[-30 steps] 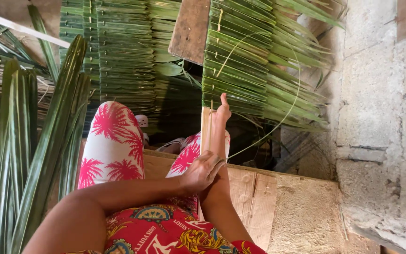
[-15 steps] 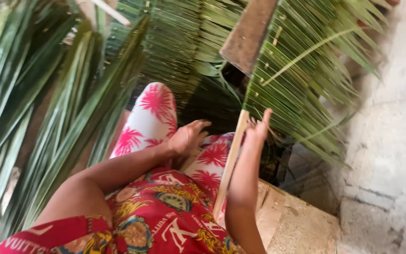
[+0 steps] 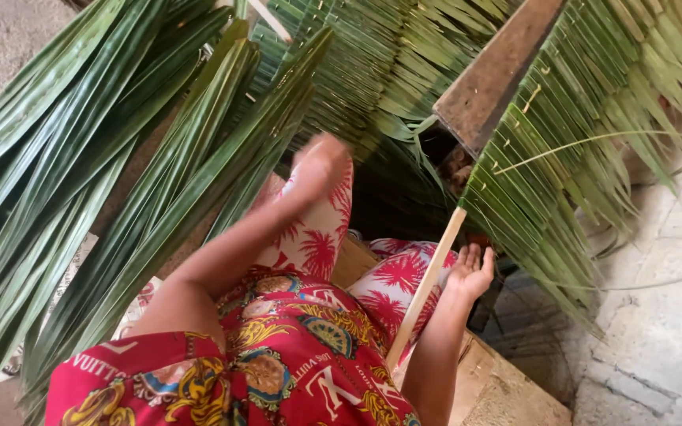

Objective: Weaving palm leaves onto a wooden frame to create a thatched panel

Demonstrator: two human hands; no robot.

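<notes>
My left hand (image 3: 319, 162) is blurred with motion, stretched out over my knee toward the long loose palm leaves (image 3: 144, 181) at the left; whether it touches a leaf I cannot tell. My right hand (image 3: 471, 270) is open, fingers spread, beside a pale wooden stick (image 3: 426, 285) that runs up to the stitched panel of folded green leaves (image 3: 562, 150). The stick rests against my lap. A thin pale midrib strand (image 3: 570, 144) lies across the panel.
A brown wooden plank (image 3: 492, 75) slants between the stitched panel and another stack of woven leaves (image 3: 365, 63). I sit on a wooden board (image 3: 483, 379). A concrete block wall and floor (image 3: 665, 315) are on the right.
My left hand left my lap and swung out left toward the loose leaves. My right hand dropped lower on the stick and opened. My view turned to the left.
</notes>
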